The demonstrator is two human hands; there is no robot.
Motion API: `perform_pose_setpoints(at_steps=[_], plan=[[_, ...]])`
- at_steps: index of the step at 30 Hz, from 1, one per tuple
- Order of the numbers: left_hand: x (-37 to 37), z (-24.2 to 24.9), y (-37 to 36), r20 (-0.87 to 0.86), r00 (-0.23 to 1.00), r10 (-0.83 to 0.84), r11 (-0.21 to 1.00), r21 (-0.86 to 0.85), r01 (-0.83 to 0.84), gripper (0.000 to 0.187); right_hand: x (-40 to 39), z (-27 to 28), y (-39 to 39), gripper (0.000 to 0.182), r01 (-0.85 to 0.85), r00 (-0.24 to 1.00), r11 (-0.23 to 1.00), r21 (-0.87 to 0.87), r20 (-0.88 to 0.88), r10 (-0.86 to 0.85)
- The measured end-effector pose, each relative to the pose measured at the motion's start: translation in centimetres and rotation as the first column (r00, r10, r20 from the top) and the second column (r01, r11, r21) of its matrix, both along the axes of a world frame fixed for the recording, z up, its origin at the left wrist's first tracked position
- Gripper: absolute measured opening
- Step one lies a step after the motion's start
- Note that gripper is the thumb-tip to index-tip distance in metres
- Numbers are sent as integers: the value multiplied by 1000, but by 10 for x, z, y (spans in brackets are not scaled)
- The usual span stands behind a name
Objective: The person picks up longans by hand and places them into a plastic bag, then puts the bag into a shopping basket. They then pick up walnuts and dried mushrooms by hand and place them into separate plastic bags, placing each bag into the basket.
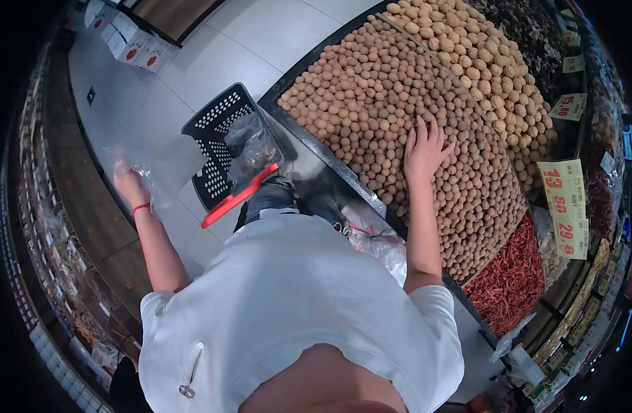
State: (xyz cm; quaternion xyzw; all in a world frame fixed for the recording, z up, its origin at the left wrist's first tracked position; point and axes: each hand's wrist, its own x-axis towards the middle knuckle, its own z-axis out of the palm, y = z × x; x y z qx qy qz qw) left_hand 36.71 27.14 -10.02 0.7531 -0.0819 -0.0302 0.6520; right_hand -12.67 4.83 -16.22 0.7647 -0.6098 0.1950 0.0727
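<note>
My right hand [423,146] lies palm down, fingers spread, on a big heap of brown walnuts [371,103] in a dark display bin [330,162]. My left hand [128,183] is held out to the side over the floor and grips a clear plastic bag [123,160]. A red band is on that wrist.
A black shopping basket [223,138] with a red handle [237,196] stands on the tiled floor before my feet, with clear bags inside. Lighter nuts [481,62] and red dried chillies [512,275] fill neighbouring sections. Price signs [564,206] stand at the right. Shelves [61,241] line the left.
</note>
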Motion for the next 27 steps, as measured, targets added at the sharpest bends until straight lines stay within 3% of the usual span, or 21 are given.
perform_pose_setpoints(at_steps=[3,5,7,9,13,16,19,23,25,27], plan=[[-9,-3,-7,43,998,-39,998,41,37,20,5,1,-11,26,2,999,998,-58,-52,-5],[-3,-5,-11,40,997,-66,997,40,64,23,11,8,-13,23,-14,1000,997,-76,13,15],[2,-3,-16,-5,995,-95,995,-4,95,17,23,9,-11,21,-29,1000,994,-105,8,30],[7,-3,-23,-23,994,-109,994,-22,108,17,44,10,-10,25,-189,980,977,-100,41,194],[15,-2,-36,-38,989,-140,988,-73,136,20,82,6,-16,40,-300,953,954,13,-40,300],[24,-13,-37,-50,989,-143,989,-40,141,22,94,7,-27,44,-394,909,918,40,-132,395],[27,-22,-37,-74,989,-131,990,-59,126,23,90,4,-37,40,-367,904,922,127,-188,385],[29,-33,-32,-122,989,-87,996,-26,84,22,78,10,-36,36,-350,912,925,149,-174,372],[31,-50,-26,-138,982,-129,990,36,135,21,79,10,-37,37,-338,913,925,174,-178,367],[23,-63,-24,-76,973,-220,972,71,225,21,90,10,-38,40,-449,887,890,81,-78,455]])
